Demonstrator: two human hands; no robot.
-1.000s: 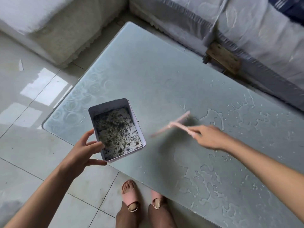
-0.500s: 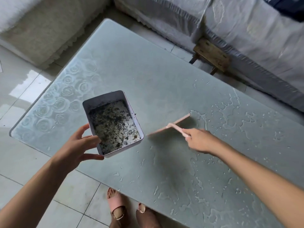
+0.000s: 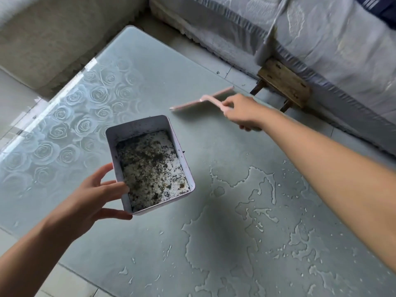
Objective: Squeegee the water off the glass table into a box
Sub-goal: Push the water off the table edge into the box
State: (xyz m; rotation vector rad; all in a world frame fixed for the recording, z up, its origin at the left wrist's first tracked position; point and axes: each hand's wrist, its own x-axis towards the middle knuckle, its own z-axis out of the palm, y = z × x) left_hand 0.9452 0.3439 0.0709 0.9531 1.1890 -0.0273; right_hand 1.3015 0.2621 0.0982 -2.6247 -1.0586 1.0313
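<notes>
The room has a pale tiled floor (image 3: 15, 97) and two sofas: a beige one (image 3: 53, 31) at the far left and a grey one with a patterned cover (image 3: 321, 43) along the far right. Between them stands the long frosted glass table (image 3: 154, 69), with roses etched in its left end. On the right half of the glass lie many flat puddles and drops of water (image 3: 216, 243); the left half looks mostly dry. A small wooden stool (image 3: 282, 82) stands on the floor beyond the far edge of the table, against the grey sofa.

Over the middle of the table is the rectangular pale pink box (image 3: 139, 127), open at the top. Its white bottom is covered with dark specks and dirt. I cannot tell if the box rests on the glass or is held a little above it. The left hand (image 3: 92, 198) grips its near left corner, with one finger over the rim and the others on the outside.

Beyond the box, near the far edge, is the pink plastic squeegee (image 3: 192, 103), its long blade down at the glass and apart from the box. The right hand (image 3: 242, 112) is closed around its handle. The two hands are well apart.
</notes>
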